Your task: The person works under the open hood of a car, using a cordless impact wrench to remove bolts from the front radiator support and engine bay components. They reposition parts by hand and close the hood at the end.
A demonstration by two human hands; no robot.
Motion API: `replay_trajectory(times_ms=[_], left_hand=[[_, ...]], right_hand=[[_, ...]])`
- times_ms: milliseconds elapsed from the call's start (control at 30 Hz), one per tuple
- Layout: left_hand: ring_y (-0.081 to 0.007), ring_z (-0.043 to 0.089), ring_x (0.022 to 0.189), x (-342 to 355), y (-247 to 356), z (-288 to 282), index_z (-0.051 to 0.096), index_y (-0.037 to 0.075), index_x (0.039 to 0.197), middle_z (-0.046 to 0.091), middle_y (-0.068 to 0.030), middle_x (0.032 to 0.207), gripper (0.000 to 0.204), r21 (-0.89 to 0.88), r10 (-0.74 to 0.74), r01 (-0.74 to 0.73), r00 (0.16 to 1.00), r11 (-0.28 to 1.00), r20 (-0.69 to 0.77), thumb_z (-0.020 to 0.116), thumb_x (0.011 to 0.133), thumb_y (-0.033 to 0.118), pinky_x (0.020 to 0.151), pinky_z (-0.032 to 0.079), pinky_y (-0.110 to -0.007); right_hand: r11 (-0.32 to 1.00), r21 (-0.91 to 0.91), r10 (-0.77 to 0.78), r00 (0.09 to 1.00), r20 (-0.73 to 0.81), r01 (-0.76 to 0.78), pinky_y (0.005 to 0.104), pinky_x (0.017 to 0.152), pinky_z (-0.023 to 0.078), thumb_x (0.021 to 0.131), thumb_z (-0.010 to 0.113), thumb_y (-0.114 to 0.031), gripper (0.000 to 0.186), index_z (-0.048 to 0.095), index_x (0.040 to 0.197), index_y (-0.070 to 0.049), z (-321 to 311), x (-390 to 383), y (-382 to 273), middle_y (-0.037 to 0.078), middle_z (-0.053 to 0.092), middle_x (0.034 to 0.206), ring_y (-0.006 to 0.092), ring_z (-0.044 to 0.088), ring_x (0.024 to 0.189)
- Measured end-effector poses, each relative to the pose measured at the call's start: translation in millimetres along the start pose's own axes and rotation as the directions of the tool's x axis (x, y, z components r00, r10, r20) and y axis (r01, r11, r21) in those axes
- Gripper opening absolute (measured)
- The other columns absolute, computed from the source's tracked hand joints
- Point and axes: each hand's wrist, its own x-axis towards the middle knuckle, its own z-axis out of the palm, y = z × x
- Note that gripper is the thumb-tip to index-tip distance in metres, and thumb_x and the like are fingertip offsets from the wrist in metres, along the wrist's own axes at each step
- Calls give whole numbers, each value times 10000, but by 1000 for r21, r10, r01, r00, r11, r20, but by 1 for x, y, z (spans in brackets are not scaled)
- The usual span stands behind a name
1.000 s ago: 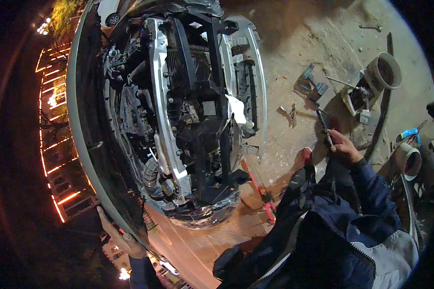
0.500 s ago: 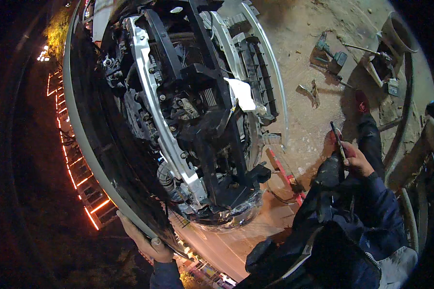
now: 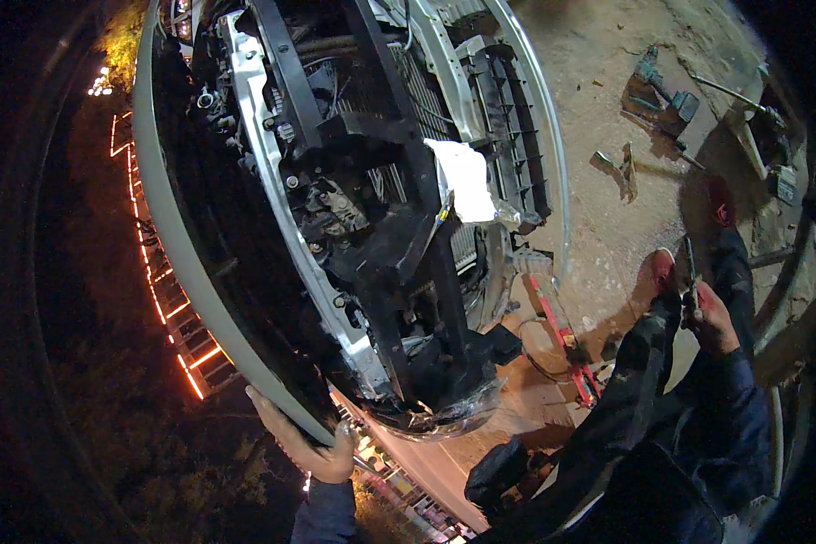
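Note:
My left hand (image 3: pixel 304 444) grips the edge of the raised car hood (image 3: pixel 190 267), fingers along its outer face and thumb on the inner side. Held low beside my legs, my right hand (image 3: pixel 716 319) is closed around a slim dark hand tool (image 3: pixel 691 263) whose exact kind I cannot make out. Between the hood and the ground lies the exposed front of the car, with a silver crossmember (image 3: pixel 286 204) and a black frame (image 3: pixel 385 145). A white sheet (image 3: pixel 465 181) hangs over the black frame near the grille (image 3: pixel 517 136).
A green cordless drill (image 3: pixel 666 89) lies on the dirt ground at the far right, close to a metal bracket piece (image 3: pixel 624 172). A red bar-like tool (image 3: pixel 564 337) rests on the ground near the car's front corner. My red shoes stand to the right.
The whole view has shifted, so the car sits a little farther right and up. My right hand has moved right, with the tool now tilted more upright. My left hand stays on the hood edge.

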Motion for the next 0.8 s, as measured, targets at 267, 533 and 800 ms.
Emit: replay_trajectory(times_ms=[267, 533, 800], left_hand=[[-480, 206, 1635, -4, 11, 39, 224, 7, 1709, 198, -288, 1768, 1060, 24, -4, 5, 1000, 1000, -11, 715, 890, 468, 1309, 187, -580], [-504, 206, 1627, -4, 26, 105, 226, -21, 1701, 192, -322, 1755, 1085, 71, 29, -36, 995, 997, 97, 761, 881, 445, 1306, 187, -605], [-487, 164, 1640, -3, 33, 134, 171, -38, 1709, 139, -306, 1772, 1022, 89, 47, -47, 999, 995, 7, 470, 1041, 675, 1310, 150, -610]], right_hand=[[998, -64, -24, 998, -63, 20, 246, 717, 488, 761, 892, -483, 912, 551, 1482, -40, -36, 11, 39, -50, 615, 980, 86, 588, 830], [998, 10, 65, 996, -59, -65, 249, 711, 495, 715, 865, -451, 945, 552, 1492, -12, -36, 8, 27, -56, 619, 1026, 83, 584, 854], [994, 65, 93, 994, -58, -89, 271, 712, 536, 700, 833, -412, 1044, 460, 1585, -3, -48, 10, 29, -16, 597, 993, 123, 622, 868]])
